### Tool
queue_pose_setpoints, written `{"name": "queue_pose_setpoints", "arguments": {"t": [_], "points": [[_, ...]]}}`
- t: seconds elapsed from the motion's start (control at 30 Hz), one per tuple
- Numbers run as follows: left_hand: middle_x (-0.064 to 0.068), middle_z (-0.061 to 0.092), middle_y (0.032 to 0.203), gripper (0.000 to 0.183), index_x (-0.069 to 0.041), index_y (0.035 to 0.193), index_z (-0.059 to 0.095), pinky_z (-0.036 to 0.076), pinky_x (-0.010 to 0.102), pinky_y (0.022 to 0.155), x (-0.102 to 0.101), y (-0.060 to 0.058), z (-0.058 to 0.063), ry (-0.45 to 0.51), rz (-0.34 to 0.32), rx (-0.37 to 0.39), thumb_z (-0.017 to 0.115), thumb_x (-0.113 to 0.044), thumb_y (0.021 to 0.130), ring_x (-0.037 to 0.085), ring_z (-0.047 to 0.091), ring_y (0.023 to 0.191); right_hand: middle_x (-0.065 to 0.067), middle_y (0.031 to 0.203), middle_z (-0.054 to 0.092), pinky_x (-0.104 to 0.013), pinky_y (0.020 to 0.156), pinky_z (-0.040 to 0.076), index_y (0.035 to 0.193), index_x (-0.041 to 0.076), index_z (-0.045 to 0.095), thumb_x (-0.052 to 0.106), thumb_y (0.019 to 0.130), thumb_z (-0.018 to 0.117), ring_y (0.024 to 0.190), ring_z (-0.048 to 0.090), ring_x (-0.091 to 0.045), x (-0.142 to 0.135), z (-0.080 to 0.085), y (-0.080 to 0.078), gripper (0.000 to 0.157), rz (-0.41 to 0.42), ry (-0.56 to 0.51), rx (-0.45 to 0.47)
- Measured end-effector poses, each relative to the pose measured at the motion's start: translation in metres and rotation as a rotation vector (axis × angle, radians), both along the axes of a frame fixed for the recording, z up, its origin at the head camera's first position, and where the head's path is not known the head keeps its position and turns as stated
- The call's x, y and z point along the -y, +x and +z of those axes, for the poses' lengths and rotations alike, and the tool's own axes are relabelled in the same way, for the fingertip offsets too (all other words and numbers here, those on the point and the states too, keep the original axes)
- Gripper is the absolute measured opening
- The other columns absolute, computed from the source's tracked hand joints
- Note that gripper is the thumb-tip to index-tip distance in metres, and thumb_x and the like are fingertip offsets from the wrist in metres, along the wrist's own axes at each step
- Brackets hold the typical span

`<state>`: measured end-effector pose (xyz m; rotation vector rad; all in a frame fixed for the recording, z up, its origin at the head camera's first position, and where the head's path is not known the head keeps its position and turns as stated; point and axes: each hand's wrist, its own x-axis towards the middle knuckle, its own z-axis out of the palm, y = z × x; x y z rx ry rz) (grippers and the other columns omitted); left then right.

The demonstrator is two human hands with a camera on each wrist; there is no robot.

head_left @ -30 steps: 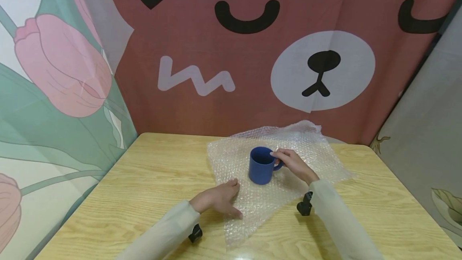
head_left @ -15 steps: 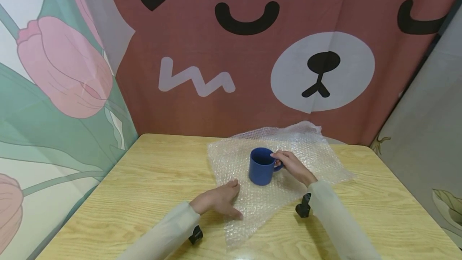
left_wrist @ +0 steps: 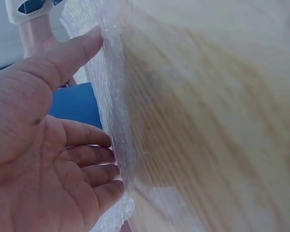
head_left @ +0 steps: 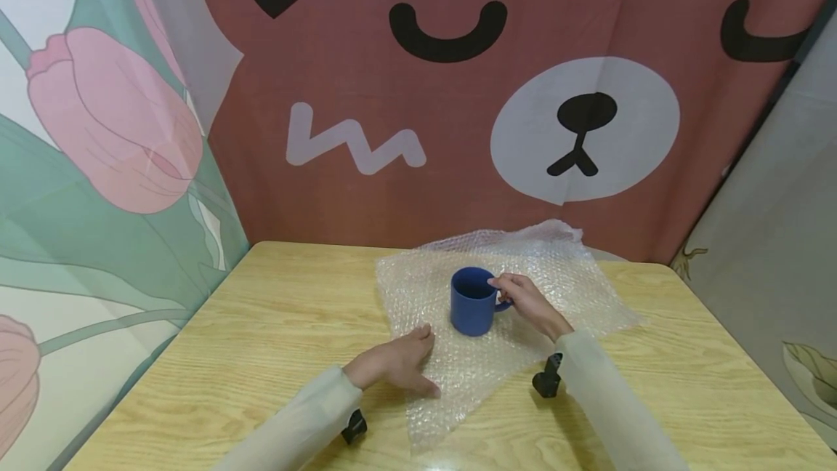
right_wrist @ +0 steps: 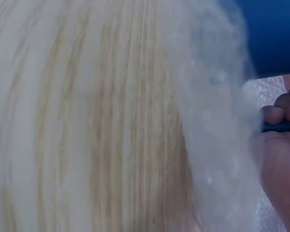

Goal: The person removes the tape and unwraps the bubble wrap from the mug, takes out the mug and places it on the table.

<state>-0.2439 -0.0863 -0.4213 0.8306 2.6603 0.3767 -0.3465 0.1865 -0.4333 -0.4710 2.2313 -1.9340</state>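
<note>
A dark blue mug stands upright on a sheet of bubble wrap, its open top facing up. My right hand grips the mug's handle, thumb up near the rim. In the right wrist view, curled fingers wrap the blue handle, and the mug's side fills the upper corner. My left hand rests at the left edge of the bubble wrap, thumb spread from relaxed fingers, to the near left of the mug. The left wrist view has its fingertips right at the wrap.
The bubble wrap lies on a light wood-grain table, its far edge lifted against a reddish cartoon-bear curtain. Tulip-printed cloth hangs along the left side. A pale cloth hangs on the right.
My right hand and wrist have shifted very slightly left and nearer, still gripping the handle. The mug stays at nearly the same spot, and my left hand has not moved.
</note>
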Motion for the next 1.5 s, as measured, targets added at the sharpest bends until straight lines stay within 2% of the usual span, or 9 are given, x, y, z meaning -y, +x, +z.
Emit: {"name": "queue_pose_setpoints", "arguments": {"t": [0.17,0.37,0.5,0.6,0.77,0.93,1.17,1.27,1.5], "points": [[0.024,0.02,0.155,0.095,0.009,0.147,0.03,0.019,0.035,0.115,0.001,0.0,0.0,0.007,-0.002,0.0,0.075,-0.045,0.083,0.032,0.019,0.143,-0.003,0.071,0.046,-0.032,0.071,0.046,0.074,0.01,0.062,0.014,0.098,0.054,0.069,0.043,-0.018,0.007,0.002,0.001,0.025,-0.057,-0.033,-0.011],[0.025,0.021,0.155,0.095,0.01,0.146,0.03,0.019,0.035,0.115,0.001,0.001,-0.001,0.019,0.001,0.003,0.076,-0.044,0.082,0.033,0.02,0.143,0.0,0.072,0.049,-0.025,0.068,0.046,0.074,0.016,0.066,0.012,0.096,0.058,0.067,0.045,-0.013,0.012,0.002,0.005,0.024,-0.131,-0.083,0.017],[0.027,0.02,0.154,0.094,0.011,0.146,0.029,0.019,0.036,0.115,0.002,0.0,-0.001,0.028,-0.018,0.006,0.074,-0.043,0.084,0.035,0.02,0.142,0.002,0.068,0.046,-0.024,0.066,0.045,0.066,0.014,0.06,0.011,0.095,0.059,0.064,0.043,-0.012,0.014,0.0,0.007,0.029,-0.166,-0.121,0.028],[0.028,0.019,0.154,0.094,0.012,0.146,0.029,0.019,0.037,0.115,0.003,0.0,-0.001,0.039,-0.026,0.006,0.074,-0.043,0.084,0.036,0.02,0.142,0.004,0.063,0.041,-0.024,0.065,0.042,0.059,0.012,0.049,0.011,0.094,0.06,0.062,0.04,-0.012,0.015,-0.001,0.009,0.037,-0.181,-0.158,0.046],[0.027,0.02,0.154,0.095,0.011,0.146,0.03,0.02,0.036,0.115,0.004,0.001,-0.001,0.04,-0.014,-0.004,0.075,-0.045,0.083,0.035,0.02,0.142,0.006,0.061,0.038,-0.026,0.066,0.039,0.058,0.013,0.042,0.013,0.095,0.061,0.063,0.039,-0.013,0.019,0.005,0.017,0.042,-0.197,-0.19,0.088],[0.025,0.02,0.155,0.096,0.01,0.146,0.03,0.019,0.035,0.115,0.003,0.001,-0.002,0.031,-0.016,-0.006,0.074,-0.046,0.083,0.034,0.019,0.143,0.007,0.06,0.037,-0.024,0.064,0.037,0.062,0.013,0.049,0.016,0.096,0.06,0.063,0.039,-0.013,0.018,-0.001,0.016,0.035,-0.227,-0.251,0.122],[0.025,0.02,0.155,0.096,0.01,0.146,0.03,0.019,0.036,0.115,0.003,0.001,-0.003,0.035,-0.012,-0.007,0.075,-0.046,0.082,0.034,0.02,0.143,0.007,0.06,0.038,-0.023,0.062,0.036,0.064,0.016,0.058,0.009,0.097,0.055,0.06,0.037,-0.01,0.015,0.001,0.02,0.033,-0.235,-0.357,0.119],[0.024,0.02,0.155,0.096,0.01,0.146,0.031,0.019,0.036,0.115,0.003,0.001,-0.003,0.034,-0.01,-0.01,0.075,-0.047,0.082,0.034,0.02,0.143,0.006,0.059,0.037,-0.023,0.061,0.034,0.063,0.015,0.057,0.005,0.096,0.052,0.059,0.035,-0.01,0.015,0.002,0.022,0.035,-0.232,-0.398,0.104],[0.024,0.02,0.155,0.097,0.009,0.147,0.03,0.019,0.036,0.115,0.003,0.001,-0.003,0.036,-0.009,-0.004,0.075,-0.047,0.082,0.033,0.019,0.143,0.004,0.055,0.034,-0.022,0.057,0.034,0.057,0.009,0.046,-0.004,0.093,0.044,0.053,0.031,-0.01,0.016,0.005,0.025,0.039,-0.228,-0.482,0.071]]}}
